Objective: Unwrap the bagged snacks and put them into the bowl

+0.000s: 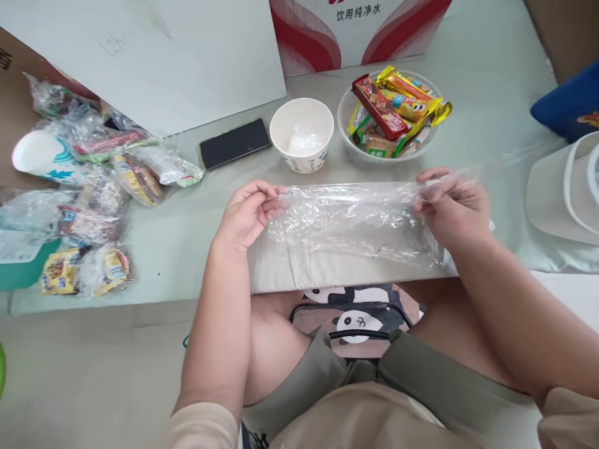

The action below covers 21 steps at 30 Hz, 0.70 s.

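A clear plastic bag (pixel 349 218) is stretched sideways between my hands, just above the table's front edge. My left hand (pixel 248 212) pinches its left end between thumb and fingers. At the other end, my right hand (pixel 453 202) grips the bag, with some loose film trailing past the fingers to the right. The bag looks flat and see-through, with nothing visible inside. Just beyond it stands a white paper cup (pixel 302 134) with some crumpled clear plastic in it. To the cup's right, a translucent bowl (pixel 344 128) holds several wrapped snacks (pixel 397 112).
A black phone (pixel 235 143) lies left of the cup. Several bagged snacks (pixel 100 206) and a tipped paper cup (pixel 42 156) crowd the table's left side. White boxes (pixel 187 62) stand behind. A white plastic container (pixel 552 187) and a blue object (pixel 568 106) are at the right.
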Tool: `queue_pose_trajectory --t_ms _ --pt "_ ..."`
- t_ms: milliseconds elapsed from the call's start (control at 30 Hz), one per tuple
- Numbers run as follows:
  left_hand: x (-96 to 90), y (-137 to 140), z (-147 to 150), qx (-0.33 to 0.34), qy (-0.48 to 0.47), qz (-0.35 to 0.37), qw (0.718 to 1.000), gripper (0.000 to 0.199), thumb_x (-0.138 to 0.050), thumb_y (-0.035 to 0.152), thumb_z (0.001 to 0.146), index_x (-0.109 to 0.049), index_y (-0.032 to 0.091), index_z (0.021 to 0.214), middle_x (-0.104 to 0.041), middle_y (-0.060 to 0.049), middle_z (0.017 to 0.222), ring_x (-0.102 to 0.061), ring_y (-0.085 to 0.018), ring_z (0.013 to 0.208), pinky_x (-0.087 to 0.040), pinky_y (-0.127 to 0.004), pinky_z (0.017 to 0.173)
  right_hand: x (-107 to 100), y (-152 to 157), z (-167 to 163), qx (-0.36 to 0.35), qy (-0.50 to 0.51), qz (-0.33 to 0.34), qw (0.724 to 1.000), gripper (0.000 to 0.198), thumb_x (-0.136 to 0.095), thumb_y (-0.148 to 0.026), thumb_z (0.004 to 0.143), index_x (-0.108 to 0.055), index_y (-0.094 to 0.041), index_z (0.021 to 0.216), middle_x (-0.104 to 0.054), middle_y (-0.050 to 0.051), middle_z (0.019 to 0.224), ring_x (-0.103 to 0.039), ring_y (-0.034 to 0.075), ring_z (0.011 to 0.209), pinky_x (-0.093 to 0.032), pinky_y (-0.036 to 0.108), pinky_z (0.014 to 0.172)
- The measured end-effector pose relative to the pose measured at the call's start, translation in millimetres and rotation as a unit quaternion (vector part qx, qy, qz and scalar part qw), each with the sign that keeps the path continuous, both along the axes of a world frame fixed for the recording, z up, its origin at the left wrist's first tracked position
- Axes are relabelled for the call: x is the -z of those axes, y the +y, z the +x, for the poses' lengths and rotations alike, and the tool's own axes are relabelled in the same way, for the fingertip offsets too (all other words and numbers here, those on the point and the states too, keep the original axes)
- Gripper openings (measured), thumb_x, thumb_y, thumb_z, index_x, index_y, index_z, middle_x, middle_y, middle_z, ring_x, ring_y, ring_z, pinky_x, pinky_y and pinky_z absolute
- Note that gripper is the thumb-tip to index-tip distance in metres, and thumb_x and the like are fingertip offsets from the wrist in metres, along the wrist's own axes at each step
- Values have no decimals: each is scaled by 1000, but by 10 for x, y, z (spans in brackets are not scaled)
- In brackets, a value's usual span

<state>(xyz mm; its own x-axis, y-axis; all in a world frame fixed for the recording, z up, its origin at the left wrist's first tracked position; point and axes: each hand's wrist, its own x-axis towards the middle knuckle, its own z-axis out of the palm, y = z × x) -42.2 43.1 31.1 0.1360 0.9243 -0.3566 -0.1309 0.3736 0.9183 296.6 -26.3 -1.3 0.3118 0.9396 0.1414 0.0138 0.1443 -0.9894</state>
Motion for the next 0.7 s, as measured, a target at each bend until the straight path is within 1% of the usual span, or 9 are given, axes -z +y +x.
queue_pose_trajectory --t_ms 67,133,233,333,400,467,533,633,700 --pt "8 38 14 -13 -15 11 1000 12 -65 7 71 -58 17 68 -74 0 93 -72 -8 69 -57 -18 64 7 27 9 -5 21 -9 1000 18 -78 -16 65 -61 -20 66 -70 0 93 -54 4 49 -44 21 42" --pt "5 73 37 3 -42 -3 999 17 -69 11 71 -65 20 84 -75 0 101 -75 -12 80 -60 -22 72 13 40 24 -12 6 -7 1000 15 -80 -19 66 -68 -24 73 -69 0 90 -62 9 62 -48 22 48" --pt "-2 119 74 56 -75 -63 994 32 -73 38 79 -65 24 107 -77 -5 109 -78 -23 94 -64 -34 82 3 24 43 -20 -65 34 997 20 -81 -24 72 -67 -24 58 -64 2 75 -68 18 89 -55 27 67" --pt "6 145 107 66 -73 -80 992 44 -69 58 83 -65 22 108 -77 -10 117 -78 -27 98 -65 -35 80 -60 -33 40 -35 -90 33 995 36 -86 -30 70 -61 -21 45 -67 4 95 -66 13 71 -56 32 68" --pt "22 143 130 63 -60 -66 994 49 -78 50 77 -64 26 117 -74 -9 126 -78 -24 93 -65 -34 77 -125 -83 27 -44 -94 12 995 39 -88 -34 69 -62 -20 45 -66 4 106 -64 10 65 -55 33 66" --pt "43 128 156 70 -36 -53 995 66 -88 31 65 -62 32 126 -73 -5 127 -78 -20 84 -64 -31 72 -187 -126 14 -61 -103 -6 993 38 -88 -34 71 -63 -20 45 -65 5 107 -66 11 69 -56 33 68" --pt "65 104 183 70 -4 -37 997 63 -90 16 58 -69 28 116 -75 -3 114 -74 -15 75 -62 -27 67 -222 -148 11 -70 -114 -23 991 37 -87 -33 72 -64 -20 46 -65 6 109 -66 11 70 -56 33 69" --pt "87 74 201 36 18 12 999 20 -87 15 62 -71 16 74 -73 -4 95 -69 -10 73 -60 -24 68 -204 -135 33 -55 -128 -41 989 36 -84 -32 73 -63 -21 47 -64 6 110 -66 12 69 -57 36 71" --pt "91 65 187 13 6 52 999 17 -84 11 63 -68 15 59 -72 -4 94 -67 -10 76 -59 -23 72 -159 -107 57 -42 -133 -43 989 31 -81 -28 74 -64 -21 49 -63 6 109 -65 12 68 -57 37 72"
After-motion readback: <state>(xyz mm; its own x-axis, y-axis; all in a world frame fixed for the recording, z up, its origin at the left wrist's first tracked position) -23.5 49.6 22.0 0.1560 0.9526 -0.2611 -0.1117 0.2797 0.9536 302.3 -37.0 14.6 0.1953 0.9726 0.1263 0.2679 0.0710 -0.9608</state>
